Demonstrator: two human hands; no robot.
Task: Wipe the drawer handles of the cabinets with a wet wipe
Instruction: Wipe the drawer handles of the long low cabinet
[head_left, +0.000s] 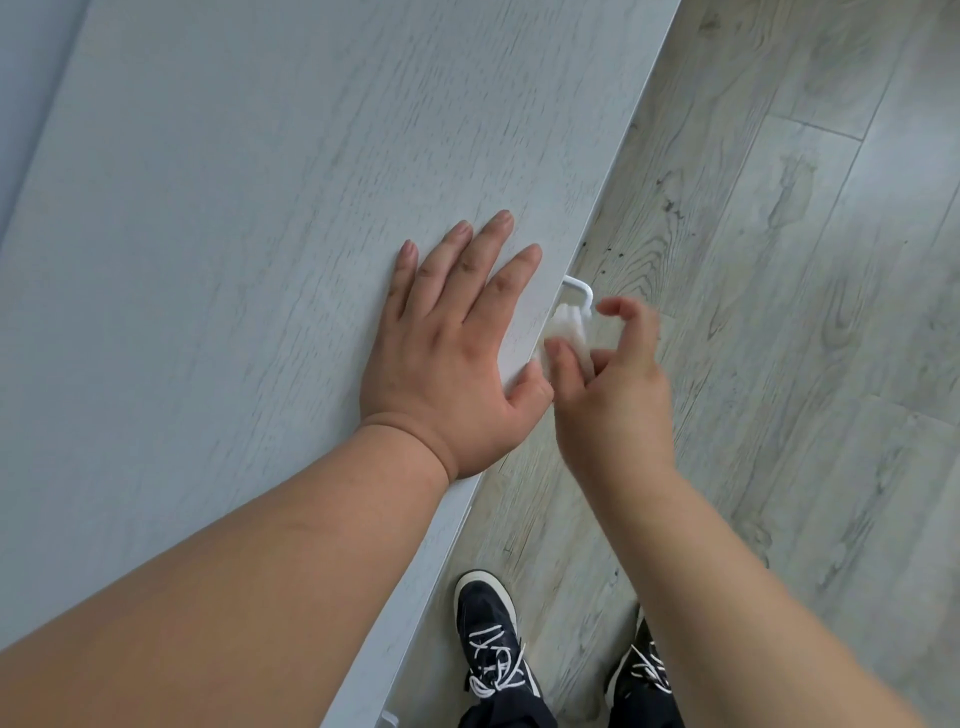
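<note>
Under the cabinet's (208, 218) right edge, the right hand (608, 384) pinched the wipe (569, 332) against the handle (579, 286), the left hand (447, 358) spread flat above; so light a pinch might drop it.

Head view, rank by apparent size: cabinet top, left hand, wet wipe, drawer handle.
Largest to smallest:
1. cabinet top
2. left hand, flat on it
3. wet wipe, pinched by the right hand
4. drawer handle; only one corner shows, so its full size is unsure
</note>
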